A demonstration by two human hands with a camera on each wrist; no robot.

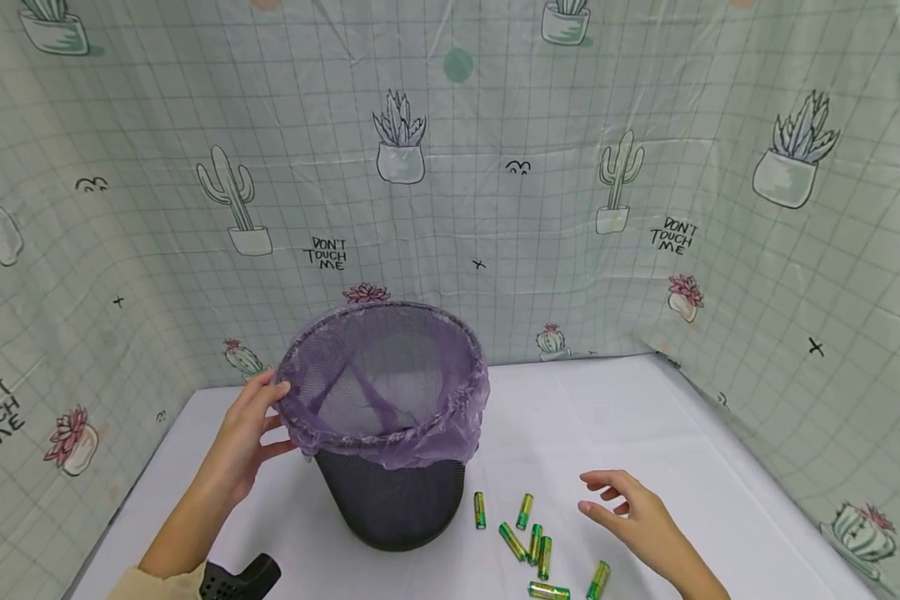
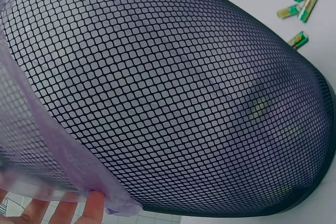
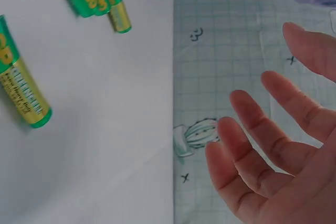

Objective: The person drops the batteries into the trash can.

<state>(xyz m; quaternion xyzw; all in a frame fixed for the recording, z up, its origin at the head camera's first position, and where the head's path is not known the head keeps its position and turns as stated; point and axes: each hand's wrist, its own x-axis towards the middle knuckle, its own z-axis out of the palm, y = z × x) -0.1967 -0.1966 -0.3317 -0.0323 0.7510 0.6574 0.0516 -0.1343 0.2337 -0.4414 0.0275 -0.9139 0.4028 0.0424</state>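
Note:
A black mesh wastebasket, lined with a purple plastic bag folded over its rim, stands tilted on the white table. My left hand grips the rim at the left, thumb on top and fingers on the outside over the bag. Through the mesh in the left wrist view, blurred yellow-green shapes show near the bottom. Several green and yellow batteries lie to the right of the wastebasket. Over the table just right of them, my right hand is held with fingers loosely bent and nothing between them.
White cloth covers the table. Behind and on both sides hangs a checked curtain printed with cacti. One battery lies near the front, below the right hand. A black device sits at the left wrist.

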